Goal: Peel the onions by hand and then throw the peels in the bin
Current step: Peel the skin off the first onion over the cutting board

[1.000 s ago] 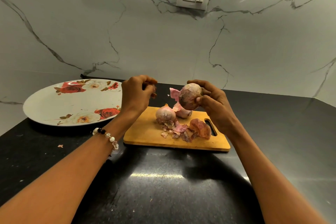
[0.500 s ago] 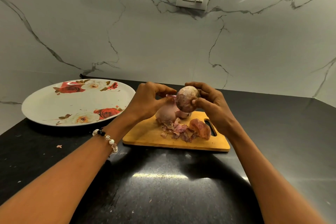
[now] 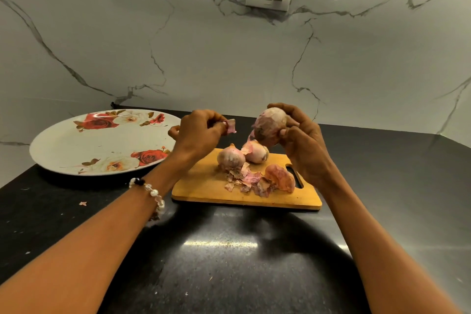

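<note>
Above the yellow wooden cutting board [image 3: 204, 186], the right hand [image 3: 302, 140] gripped a round pinkish half-peeled onion [image 3: 270, 126], fingers curled around it. At nine o'clock from it, the left hand [image 3: 197, 132] pinched a small pink strip of peel [image 3: 231, 126] between thumb and fingertips. Two more pale onions [image 3: 242, 155] sat on the board, with a heap of papery pink peels [image 3: 260, 180] at five o'clock from them. A white rose-patterned plate [image 3: 63, 145] lay at nine o'clock on the black stone counter [image 3: 229, 275].
</note>
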